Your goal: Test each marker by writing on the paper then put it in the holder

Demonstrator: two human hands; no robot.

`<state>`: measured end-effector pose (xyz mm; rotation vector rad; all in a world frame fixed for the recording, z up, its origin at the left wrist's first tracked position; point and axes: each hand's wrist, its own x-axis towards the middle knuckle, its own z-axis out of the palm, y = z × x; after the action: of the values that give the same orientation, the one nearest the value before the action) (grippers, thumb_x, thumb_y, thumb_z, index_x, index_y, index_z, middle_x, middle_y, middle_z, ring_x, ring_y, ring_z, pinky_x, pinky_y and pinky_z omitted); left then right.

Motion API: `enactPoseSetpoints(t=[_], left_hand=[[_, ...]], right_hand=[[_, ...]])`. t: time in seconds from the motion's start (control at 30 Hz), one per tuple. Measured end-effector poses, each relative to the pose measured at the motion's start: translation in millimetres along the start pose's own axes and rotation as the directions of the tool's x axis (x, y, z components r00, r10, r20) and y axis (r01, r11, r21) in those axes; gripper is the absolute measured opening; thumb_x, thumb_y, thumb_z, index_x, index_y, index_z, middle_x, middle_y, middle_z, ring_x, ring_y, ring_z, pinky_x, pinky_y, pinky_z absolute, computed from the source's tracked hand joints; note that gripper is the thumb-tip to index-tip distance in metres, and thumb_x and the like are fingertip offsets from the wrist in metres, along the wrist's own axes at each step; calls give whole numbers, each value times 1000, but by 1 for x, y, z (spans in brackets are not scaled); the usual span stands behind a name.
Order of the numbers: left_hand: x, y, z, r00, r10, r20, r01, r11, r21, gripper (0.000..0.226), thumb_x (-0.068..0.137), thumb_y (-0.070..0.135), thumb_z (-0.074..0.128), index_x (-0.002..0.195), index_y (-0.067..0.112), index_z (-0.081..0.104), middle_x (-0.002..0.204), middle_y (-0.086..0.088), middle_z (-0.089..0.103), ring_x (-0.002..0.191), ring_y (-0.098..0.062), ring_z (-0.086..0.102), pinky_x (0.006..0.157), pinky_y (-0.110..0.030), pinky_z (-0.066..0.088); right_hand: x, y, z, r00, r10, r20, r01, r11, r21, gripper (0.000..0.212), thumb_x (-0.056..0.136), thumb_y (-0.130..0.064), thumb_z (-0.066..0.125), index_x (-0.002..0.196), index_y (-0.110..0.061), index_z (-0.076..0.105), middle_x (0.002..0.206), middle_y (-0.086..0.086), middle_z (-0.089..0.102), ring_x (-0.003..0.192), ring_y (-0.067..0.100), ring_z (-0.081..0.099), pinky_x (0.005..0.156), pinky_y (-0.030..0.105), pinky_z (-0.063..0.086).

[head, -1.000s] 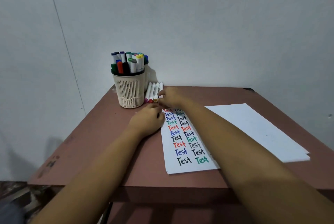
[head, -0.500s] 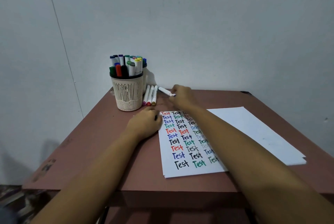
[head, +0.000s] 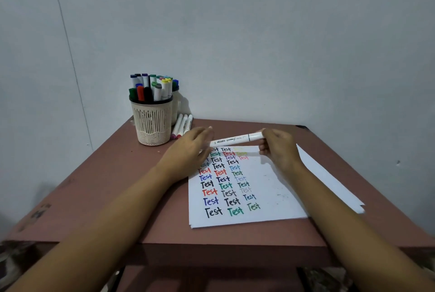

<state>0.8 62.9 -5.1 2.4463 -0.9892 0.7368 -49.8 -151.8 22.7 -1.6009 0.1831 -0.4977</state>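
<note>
White paper sheet (head: 270, 197) with coloured "Test" rows lies on the brown table (head: 106, 185). Above its far edge, the right hand (head: 280, 150) pinches one end of a white-barrelled marker (head: 235, 140); the blurred left hand (head: 188, 152) meets the other end, grip unclear. Beyond, three white markers (head: 182, 125) lie beside the cream slotted holder (head: 153, 127).

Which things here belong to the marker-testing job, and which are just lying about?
Job: white marker gripped by the right hand, left hand near its other end; written paper; holder; three loose markers beside it.
Lying about: blank sheets at right; second cup behind the holder.
</note>
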Motion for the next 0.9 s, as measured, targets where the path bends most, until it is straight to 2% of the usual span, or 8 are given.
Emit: enactPoseSetpoints(t=[0.1, 0.17, 0.27, 0.33, 0.4, 0.53, 0.7, 0.9], left_hand=[[0, 1, 0, 998, 59, 31, -61, 996, 63, 34, 91, 20, 50, 115, -1, 58, 100, -17, 64, 84, -35, 61, 66, -35, 45], [0, 3, 1, 998, 45, 35, -46, 998, 39, 26, 95, 15, 47, 113, -1, 56, 101, -16, 59, 87, -31, 55, 70, -29, 36], [1, 6, 5, 999, 38, 39, -36, 998, -49, 23, 98, 14, 43, 116, 2, 49, 107, -12, 53, 90, -22, 45, 71, -22, 25], [2, 10, 5, 996, 82, 26, -80, 994, -74, 20, 97, 15, 44, 111, 3, 50, 103, -12, 53, 87, -23, 47, 69, -22, 25], [2, 13, 4, 992, 125, 18, -124, 991, -56, 26, 96, 22, 42, 109, 2, 51, 100, -12, 56, 84, -24, 51, 68, -26, 33], [1, 18, 0, 988, 157, -16, -157, 986, -46, 45, 90, 37, 29, 106, 3, 53, 88, -8, 57, 71, -22, 51, 58, -31, 39], [2, 19, 2, 984, 171, -56, -174, 982, -66, 37, 91, 36, 34, 99, 5, 53, 70, 0, 48, 56, -17, 39, 51, -26, 30], [1, 23, 2, 982, 160, -104, -171, 980, -101, 38, 91, 38, 38, 91, 3, 55, 61, 6, 41, 48, -18, 36, 46, -25, 27]], right_hand=[[-6, 1, 4, 999, 50, 0, -50, 991, 123, 27, 93, -8, 46, 71, -8, 60, 63, 5, 46, 52, 12, 42, 49, 22, 41], [-10, -1, 8, 996, 87, 17, -88, 966, 241, 27, 96, -12, 47, 72, -8, 57, 62, 7, 48, 51, 12, 44, 47, 21, 42], [-14, -3, 14, 978, 146, 149, -198, 877, 439, 28, 95, -28, 55, 76, -9, 57, 57, 4, 55, 48, 12, 52, 47, 22, 46], [-19, -2, 19, 947, 153, 281, -262, 877, 404, 23, 92, -28, 58, 79, -10, 58, 60, 3, 57, 51, 10, 54, 49, 20, 46], [-22, 2, 23, 919, 135, 370, -264, 908, 326, 16, 91, -21, 60, 80, -8, 61, 64, 2, 58, 55, 9, 54, 50, 17, 46], [-22, 3, 25, 925, 110, 363, -238, 914, 330, 12, 91, -12, 60, 81, -5, 62, 62, 1, 61, 55, 6, 56, 51, 15, 47], [-21, 4, 24, 926, 78, 369, -214, 914, 344, 15, 92, -11, 58, 79, -6, 62, 61, 0, 60, 55, 6, 55, 53, 14, 48], [-22, 4, 24, 928, 50, 370, -191, 915, 356, 16, 94, -12, 56, 79, -7, 61, 58, -1, 57, 54, 5, 53, 53, 14, 46]])
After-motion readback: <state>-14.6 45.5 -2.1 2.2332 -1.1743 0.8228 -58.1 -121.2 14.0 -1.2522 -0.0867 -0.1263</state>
